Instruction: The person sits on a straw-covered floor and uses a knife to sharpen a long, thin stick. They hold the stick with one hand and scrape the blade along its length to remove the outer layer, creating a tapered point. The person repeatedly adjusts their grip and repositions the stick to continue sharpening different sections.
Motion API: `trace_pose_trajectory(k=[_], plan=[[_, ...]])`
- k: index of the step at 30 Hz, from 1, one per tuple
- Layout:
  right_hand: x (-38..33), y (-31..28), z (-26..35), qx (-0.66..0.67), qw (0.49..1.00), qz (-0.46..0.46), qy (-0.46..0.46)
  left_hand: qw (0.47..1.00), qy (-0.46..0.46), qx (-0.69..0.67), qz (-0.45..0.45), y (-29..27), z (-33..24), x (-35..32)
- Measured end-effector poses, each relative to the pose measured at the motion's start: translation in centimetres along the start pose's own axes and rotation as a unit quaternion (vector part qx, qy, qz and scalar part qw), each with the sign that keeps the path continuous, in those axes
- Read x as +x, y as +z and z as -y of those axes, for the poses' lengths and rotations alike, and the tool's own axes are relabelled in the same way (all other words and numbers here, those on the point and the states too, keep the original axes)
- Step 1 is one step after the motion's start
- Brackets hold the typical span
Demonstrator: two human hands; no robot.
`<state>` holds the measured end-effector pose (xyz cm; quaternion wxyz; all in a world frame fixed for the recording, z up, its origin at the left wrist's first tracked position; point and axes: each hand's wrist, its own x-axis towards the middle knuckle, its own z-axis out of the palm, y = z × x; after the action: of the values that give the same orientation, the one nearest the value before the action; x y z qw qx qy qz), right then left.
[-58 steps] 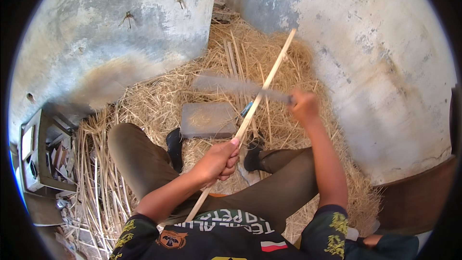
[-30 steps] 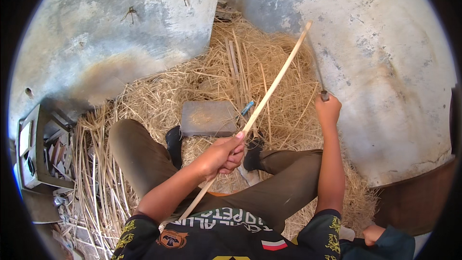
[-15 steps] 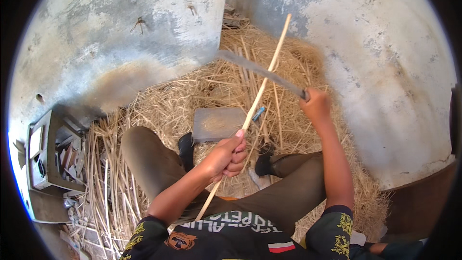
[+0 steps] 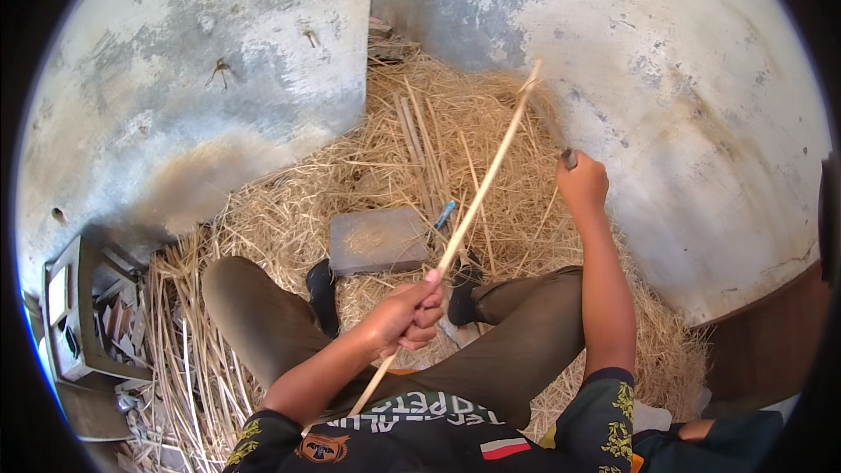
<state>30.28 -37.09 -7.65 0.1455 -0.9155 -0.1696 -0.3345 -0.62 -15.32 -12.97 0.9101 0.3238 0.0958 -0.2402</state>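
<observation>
My left hand (image 4: 408, 322) is closed around the lower part of a long, pale, peeled stick (image 4: 486, 191), which slants up and away to the right across my lap. My right hand (image 4: 585, 184) grips the dark handle of a long knife (image 4: 569, 158). Its blade is smeared by motion and reaches up toward the stick's far end, where a thin sliver seems to stand off the wood. Whether the blade touches the stick there, I cannot tell. Between my feet and the heap of shavings lies a grey rectangular block (image 4: 378, 242), with a small blue object (image 4: 445, 215) beside it.
Straw-coloured shavings (image 4: 526, 236) cover the floor around my legs. Thin strips (image 4: 188, 342) lie bundled at the left, beside a wooden cabinet (image 4: 83, 315) holding scraps. Weathered walls (image 4: 236, 52) rise on both sides. At the lower right, part of another person's dark clothing (image 4: 736, 438) shows.
The knife has swung from crossing the stick's upper middle to near its far end, its blade now pointing away. A sliver shows at the tip. My left hand keeps its hold.
</observation>
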Motion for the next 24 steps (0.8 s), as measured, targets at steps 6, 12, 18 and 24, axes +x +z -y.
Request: trace_pose_trajectory(k=[6, 12, 18, 24], plan=[[-1.5, -1.1, -1.5, 0.071, 0.987, 0.109, -0.096, 1.0, 0.011, 0.019, -0.022, 0.3, 0.2, -0.5], [-0.9, 2.0, -6.3, 0.061, 0.948, 0.04, 0.31, 0.997, 0.004, 0.071, 0.04, 1.9, 0.6, -2.0], [-0.8, 2.2, -8.1, 0.147, 0.92, 0.0, 0.364, 0.979, 0.085, 0.163, -0.092, -0.2, -0.3, -0.4], [-3.1, -1.5, 1.3, 0.168, 0.978, 0.026, 0.122, 0.978, 0.115, 0.127, -0.122, -1.2, -1.4, -0.3]])
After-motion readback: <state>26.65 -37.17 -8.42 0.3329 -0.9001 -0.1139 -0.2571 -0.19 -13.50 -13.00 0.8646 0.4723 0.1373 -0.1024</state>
